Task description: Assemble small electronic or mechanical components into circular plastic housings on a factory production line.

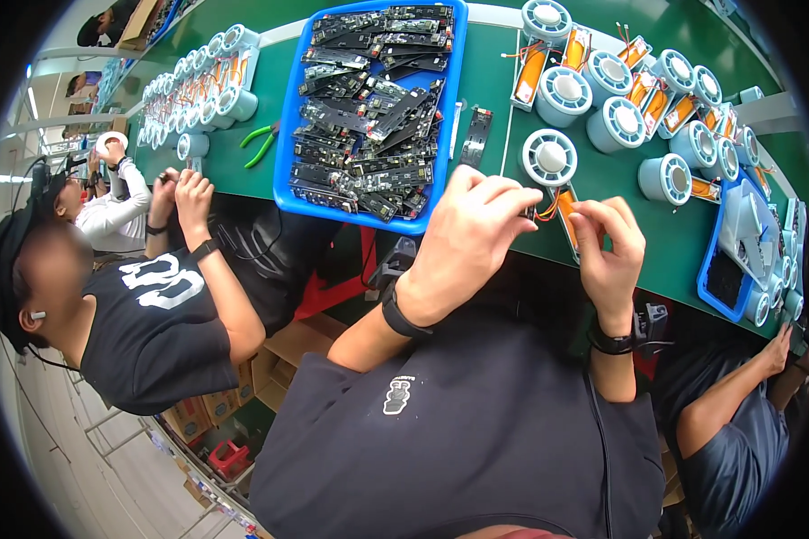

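In front of me, a light-blue round fan unit (549, 156) lies on the green table by the edge. Attached to it, a white-edged strip with an orange battery pack (567, 216) points toward me, with thin red wires beside it. My left hand (473, 235) is closed in a pinch just left of the battery. A small dark piece (528, 214) shows at its fingertips, mostly hidden. To the right of the battery, my right hand (609, 247) is closed, thumb and forefinger pressed together close to the pack. What it holds, if anything, is too small to name.
A blue tray (287, 153) heaped with black circuit boards stands left, a loose board (476, 137) beside it. Green-handled pliers (261, 146) lie farther left. Several fan units (617, 124) crowd the right, near a smaller blue bin (706, 283). Co-workers sit on both sides.
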